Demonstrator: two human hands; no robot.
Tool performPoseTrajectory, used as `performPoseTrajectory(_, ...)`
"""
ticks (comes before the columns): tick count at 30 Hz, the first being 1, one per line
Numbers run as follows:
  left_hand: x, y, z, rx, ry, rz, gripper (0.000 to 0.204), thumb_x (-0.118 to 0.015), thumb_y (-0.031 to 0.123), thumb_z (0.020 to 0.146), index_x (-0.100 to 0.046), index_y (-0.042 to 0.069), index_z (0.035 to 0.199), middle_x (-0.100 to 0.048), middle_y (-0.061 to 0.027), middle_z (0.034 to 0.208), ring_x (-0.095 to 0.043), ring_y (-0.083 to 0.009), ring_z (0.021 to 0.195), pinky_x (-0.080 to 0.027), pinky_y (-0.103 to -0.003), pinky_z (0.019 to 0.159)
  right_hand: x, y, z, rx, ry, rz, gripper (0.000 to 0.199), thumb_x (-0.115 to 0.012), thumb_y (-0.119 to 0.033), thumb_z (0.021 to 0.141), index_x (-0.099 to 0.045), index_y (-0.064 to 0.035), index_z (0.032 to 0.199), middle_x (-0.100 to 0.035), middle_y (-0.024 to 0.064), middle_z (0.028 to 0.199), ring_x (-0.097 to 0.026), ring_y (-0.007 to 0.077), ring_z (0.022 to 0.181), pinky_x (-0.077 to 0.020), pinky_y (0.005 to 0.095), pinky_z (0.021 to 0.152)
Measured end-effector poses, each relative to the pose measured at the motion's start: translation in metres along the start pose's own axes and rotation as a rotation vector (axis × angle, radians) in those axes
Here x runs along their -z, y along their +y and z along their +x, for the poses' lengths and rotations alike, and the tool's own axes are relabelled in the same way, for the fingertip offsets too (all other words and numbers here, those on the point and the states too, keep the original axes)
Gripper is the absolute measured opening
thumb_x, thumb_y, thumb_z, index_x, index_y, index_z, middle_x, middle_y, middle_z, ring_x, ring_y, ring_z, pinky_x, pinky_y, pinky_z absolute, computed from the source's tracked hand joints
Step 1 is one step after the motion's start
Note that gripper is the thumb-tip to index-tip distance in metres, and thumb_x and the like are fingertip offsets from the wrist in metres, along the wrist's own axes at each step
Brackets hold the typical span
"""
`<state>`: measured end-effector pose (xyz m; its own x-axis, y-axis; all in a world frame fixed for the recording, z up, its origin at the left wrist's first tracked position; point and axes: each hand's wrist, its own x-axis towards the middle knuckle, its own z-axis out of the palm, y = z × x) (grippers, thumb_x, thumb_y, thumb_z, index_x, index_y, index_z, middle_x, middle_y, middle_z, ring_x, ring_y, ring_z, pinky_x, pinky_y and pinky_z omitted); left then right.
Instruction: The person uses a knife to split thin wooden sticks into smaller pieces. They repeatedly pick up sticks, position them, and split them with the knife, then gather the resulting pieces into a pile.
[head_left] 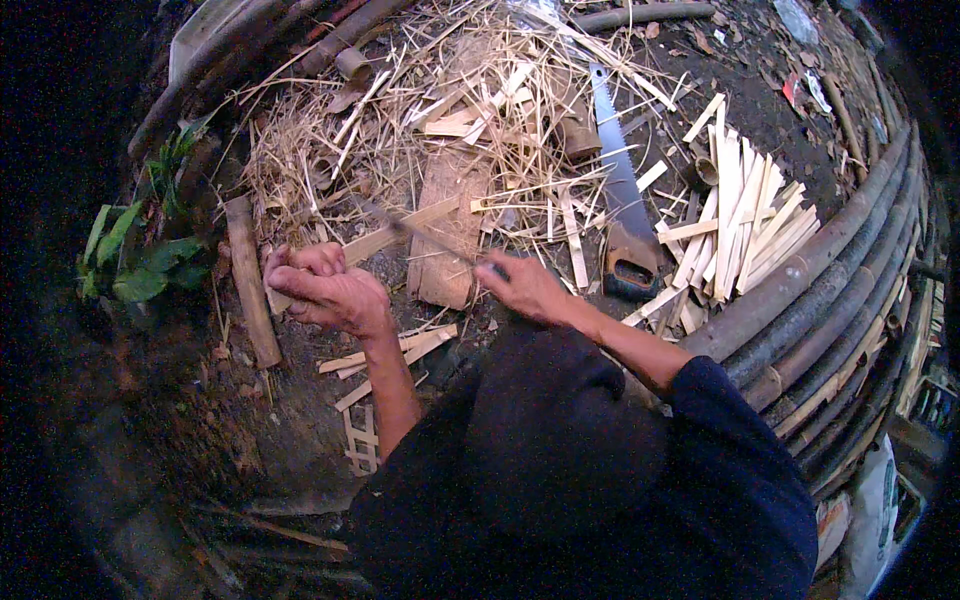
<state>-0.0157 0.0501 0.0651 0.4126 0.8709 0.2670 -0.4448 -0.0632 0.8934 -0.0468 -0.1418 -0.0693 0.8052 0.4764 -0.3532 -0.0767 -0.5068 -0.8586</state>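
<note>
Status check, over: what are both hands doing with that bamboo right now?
Left hand shut on pale split bamboo strip. Right hand gripping a thin dark blade, blurred. Grey handsaw lies beside, untouched.

Just beyond the right hand (525, 288), a long grey metal handsaw blade (615, 160) looks dull and matt. Beside it, pale split bamboo slats (745, 215) look dry, smooth-faced; loose straw-coloured shavings (400, 130) look fibrous, rough.
</note>
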Motion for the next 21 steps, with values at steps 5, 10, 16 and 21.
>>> performPoseTrajectory(5,0.001,-0.006,0.010,0.039,0.011,-0.093,0.048,-0.040,0.053,0.095,-0.046,0.007,0.084,-0.036,0.0006,0.062,-0.035,-0.0104,0.058,-0.032,-0.026,0.057,0.027,0.040,0.008,-0.190,0.074,-0.059,0.053,-0.042,-0.051,0.092,-0.062,-0.0030,0.105,-0.064,0.0271,0.094,-0.062,0.0414,0.092,-0.0482,0.0469,0.082)
performPoseTrajectory(10,-0.003,-0.003,0.009,-0.006,0.046,-0.361,0.050,-0.040,0.057,0.091,-0.045,0.008,0.080,-0.042,-0.0014,0.070,-0.040,-0.0133,0.065,-0.034,-0.027,0.064,0.007,-0.049,-0.016,0.102,-0.040,0.116,0.045,-0.043,-0.047,0.094,-0.057,-0.0067,0.108,-0.063,0.0232,0.079,-0.062,0.0371,0.076,-0.0469,0.0431,0.073)
performPoseTrajectory(16,-0.004,-0.011,0.010,0.003,0.014,-0.373,0.045,-0.040,0.052,0.092,-0.045,0.009,0.079,-0.042,-0.0013,0.070,-0.040,-0.0126,0.066,-0.033,-0.028,0.064,0.000,0.049,0.002,-0.136,0.094,-0.119,0.047,-0.044,-0.047,0.094,-0.059,-0.0033,0.105,-0.063,0.0246,0.084,-0.062,0.0379,0.083,-0.0469,0.0434,0.074)
performPoseTrajectory(21,0.004,-0.073,-0.010,-0.175,-0.199,0.444,0.025,-0.051,0.023,0.093,-0.052,-0.002,0.094,-0.050,-0.0106,0.094,-0.050,-0.0241,0.089,-0.040,-0.038,0.087,0.018,0.057,0.012,-0.099,0.140,-0.095,0.051,-0.047,-0.048,0.092,-0.061,-0.0014,0.106,-0.064,0.0262,0.087,-0.063,0.0392,0.087,-0.0479,0.0448,0.077)
